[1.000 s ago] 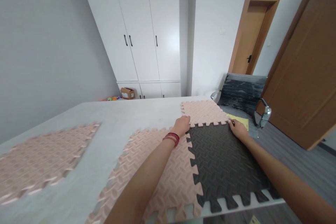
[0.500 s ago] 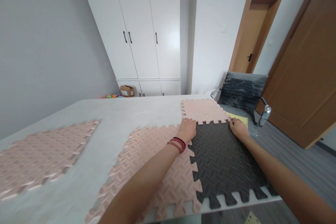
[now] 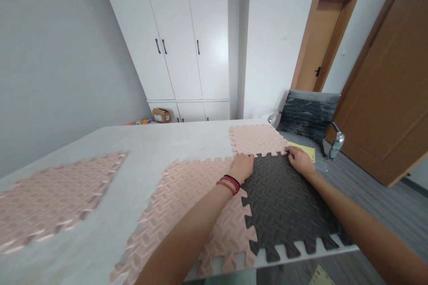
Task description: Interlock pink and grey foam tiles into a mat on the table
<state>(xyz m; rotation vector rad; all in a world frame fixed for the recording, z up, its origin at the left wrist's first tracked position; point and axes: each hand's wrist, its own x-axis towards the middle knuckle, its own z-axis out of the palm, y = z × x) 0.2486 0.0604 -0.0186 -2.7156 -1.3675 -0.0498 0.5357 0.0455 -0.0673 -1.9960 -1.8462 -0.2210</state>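
Note:
A black foam mat (image 3: pixel 287 205) with a raised pattern and jigsaw edges lies at the table's right side. Its left edge interlocks with a large pink foam mat (image 3: pixel 187 196), and a smaller-looking pink foam mat (image 3: pixel 257 138) meets its far edge. At the far-left corner of the black mat, my left hand (image 3: pixel 242 167) is closed with curled fingers on the seam; red and black bracelets circle that wrist. Near the seam's right end, my right hand (image 3: pixel 300 160) pinches the edge of the far pink mat. Some fingertips are hidden.
Another pink mat (image 3: pixel 63 191) lies apart on the white table (image 3: pixel 150 142) at the left. A dark chair (image 3: pixel 309 113) and a yellow perforated piece (image 3: pixel 306 152) stand past the right edge. Behind are white cabinets (image 3: pixel 187 31) and a cardboard box (image 3: pixel 162 116).
My left hand has shifted slightly right along the seam, and my right hand slightly left, bringing them closer together. The mats look nearly unmoved.

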